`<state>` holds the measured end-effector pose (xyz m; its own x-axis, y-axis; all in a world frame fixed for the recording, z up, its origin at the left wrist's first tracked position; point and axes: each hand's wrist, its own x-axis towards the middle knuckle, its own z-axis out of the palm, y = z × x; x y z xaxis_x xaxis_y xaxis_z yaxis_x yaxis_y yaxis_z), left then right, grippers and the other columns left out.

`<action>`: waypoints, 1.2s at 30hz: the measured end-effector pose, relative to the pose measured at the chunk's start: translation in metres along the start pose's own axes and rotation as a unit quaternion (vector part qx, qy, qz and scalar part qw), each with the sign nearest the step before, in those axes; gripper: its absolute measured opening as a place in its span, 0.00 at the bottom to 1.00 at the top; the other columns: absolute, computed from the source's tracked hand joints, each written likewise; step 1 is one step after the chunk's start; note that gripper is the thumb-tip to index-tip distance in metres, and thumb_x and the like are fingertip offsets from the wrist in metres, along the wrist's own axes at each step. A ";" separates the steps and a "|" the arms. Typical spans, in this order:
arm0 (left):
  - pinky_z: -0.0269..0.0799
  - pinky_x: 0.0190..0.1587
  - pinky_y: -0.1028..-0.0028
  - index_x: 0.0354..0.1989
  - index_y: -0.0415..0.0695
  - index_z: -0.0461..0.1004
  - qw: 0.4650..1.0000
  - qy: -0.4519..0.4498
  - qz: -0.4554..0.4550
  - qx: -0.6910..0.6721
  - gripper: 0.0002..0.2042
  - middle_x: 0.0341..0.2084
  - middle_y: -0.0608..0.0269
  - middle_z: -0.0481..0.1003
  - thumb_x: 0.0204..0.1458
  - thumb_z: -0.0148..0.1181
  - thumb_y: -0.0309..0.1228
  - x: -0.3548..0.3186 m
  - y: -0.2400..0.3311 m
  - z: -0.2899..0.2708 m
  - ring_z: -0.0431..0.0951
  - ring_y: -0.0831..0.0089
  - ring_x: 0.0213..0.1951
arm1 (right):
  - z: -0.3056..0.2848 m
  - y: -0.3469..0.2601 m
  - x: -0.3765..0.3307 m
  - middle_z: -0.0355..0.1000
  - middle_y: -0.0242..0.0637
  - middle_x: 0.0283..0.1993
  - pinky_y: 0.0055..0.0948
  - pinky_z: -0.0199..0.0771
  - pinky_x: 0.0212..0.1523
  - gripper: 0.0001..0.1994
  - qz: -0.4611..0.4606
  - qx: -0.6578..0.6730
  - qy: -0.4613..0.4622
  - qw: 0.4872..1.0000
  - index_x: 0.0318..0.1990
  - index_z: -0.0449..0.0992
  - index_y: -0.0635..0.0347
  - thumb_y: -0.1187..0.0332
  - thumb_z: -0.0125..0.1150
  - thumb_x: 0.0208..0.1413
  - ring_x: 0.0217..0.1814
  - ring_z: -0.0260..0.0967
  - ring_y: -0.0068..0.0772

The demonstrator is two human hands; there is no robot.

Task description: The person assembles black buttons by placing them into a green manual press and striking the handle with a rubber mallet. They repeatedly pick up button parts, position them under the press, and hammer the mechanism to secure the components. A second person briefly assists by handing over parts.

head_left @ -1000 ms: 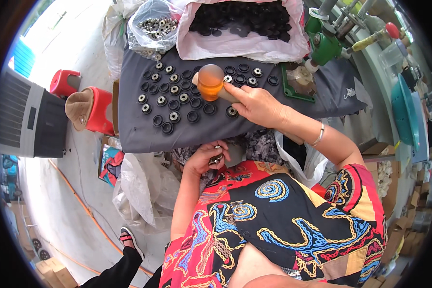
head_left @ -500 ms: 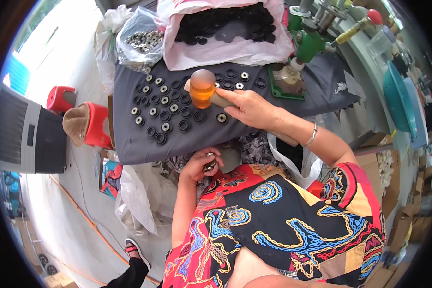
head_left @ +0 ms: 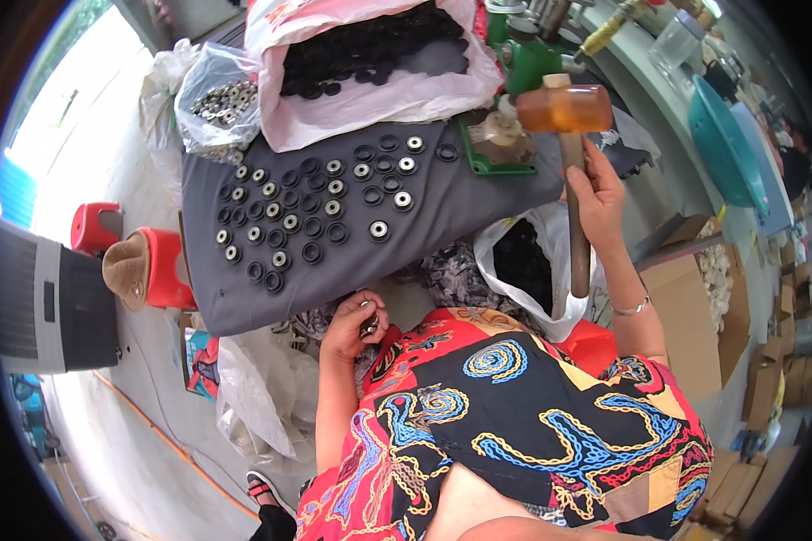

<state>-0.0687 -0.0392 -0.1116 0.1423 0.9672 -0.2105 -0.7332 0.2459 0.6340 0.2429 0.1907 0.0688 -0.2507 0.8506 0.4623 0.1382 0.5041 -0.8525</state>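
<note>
My right hand [head_left: 598,196] grips the wooden handle of a mallet with an amber rubber head [head_left: 564,108], raised over the right end of the grey cloth-covered table [head_left: 478,203]. My left hand [head_left: 356,326] is closed near my lap at the table's front edge, holding small metal pieces. Rows of black rubber rings with metal centres [head_left: 311,212] lie on the cloth, left of the mallet.
A pink bag of black rings [head_left: 370,54] and a clear bag of metal pieces [head_left: 216,99] sit at the table's back. A green press [head_left: 514,68] stands behind the mallet. A white bag of black parts [head_left: 523,261] hangs by my right knee. Red stools [head_left: 153,266] and cardboard boxes [head_left: 695,316] flank me.
My right hand has lifted the mallet off the rings and swung it up and to the right. The left hand has stayed at my lap.
</note>
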 end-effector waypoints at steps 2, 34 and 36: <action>0.49 0.12 0.80 0.38 0.38 0.66 1.000 0.012 0.006 0.006 0.07 0.19 0.52 0.73 0.58 0.50 0.30 0.000 0.001 0.003 0.64 0.75 0.12 | -0.012 0.011 0.006 0.70 0.30 0.36 0.18 0.67 0.28 0.23 0.004 -0.010 0.048 0.999 0.61 0.63 0.64 0.72 0.55 0.58 0.27 0.65 0.16; 0.62 0.14 0.79 0.43 0.39 0.67 0.988 0.148 -0.014 -0.035 0.11 0.27 0.53 0.74 0.52 0.56 0.28 0.037 -0.012 0.016 0.73 0.71 0.21 | -0.019 0.133 0.103 0.72 0.53 0.38 0.46 0.73 0.44 0.16 0.059 -0.496 -0.020 0.866 0.45 0.69 0.63 0.70 0.58 0.47 0.42 0.72 0.54; 0.61 0.13 0.78 0.45 0.39 0.65 0.989 0.145 -0.021 -0.017 0.12 0.26 0.53 0.74 0.54 0.54 0.27 0.036 -0.014 0.012 0.72 0.70 0.20 | -0.015 0.125 0.099 0.72 0.53 0.39 0.46 0.72 0.45 0.17 0.082 -0.481 -0.033 0.872 0.45 0.69 0.64 0.69 0.60 0.47 0.44 0.72 0.53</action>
<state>-0.0458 -0.0067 -0.1192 -0.0202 0.8958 -0.4441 -0.7538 0.2782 0.5954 0.2502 0.3398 0.0114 -0.2033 0.9283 0.3112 0.9095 0.2968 -0.2910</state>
